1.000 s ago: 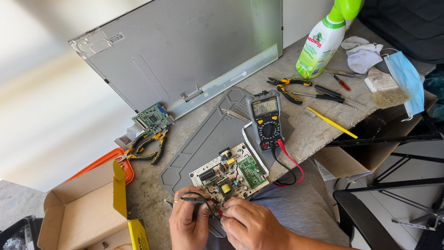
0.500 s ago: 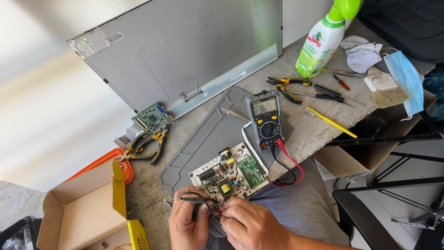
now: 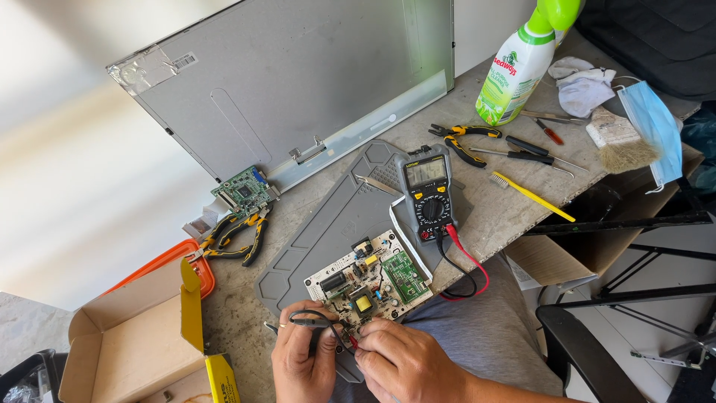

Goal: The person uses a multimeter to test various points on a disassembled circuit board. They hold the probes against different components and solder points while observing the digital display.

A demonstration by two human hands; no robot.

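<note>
A pale circuit board (image 3: 371, 278) with a green sub-board lies on a grey work mat (image 3: 335, 216) near the table's front edge. My left hand (image 3: 302, 360) pinches a black probe against the board's near edge. My right hand (image 3: 406, 362) holds a red probe tip just beside it, at the same edge. Red and black leads run from the probes to a dark multimeter (image 3: 428, 192) with yellow trim, standing on the mat behind the board.
A large grey monitor panel (image 3: 298, 82) leans at the back, with a small green board (image 3: 243, 189) and yellow-handled pliers (image 3: 235, 237) left of it. A spray bottle (image 3: 522, 67), pliers, screwdrivers, a yellow brush, cloth and blue face mask lie right. An open cardboard box (image 3: 127, 343) sits left.
</note>
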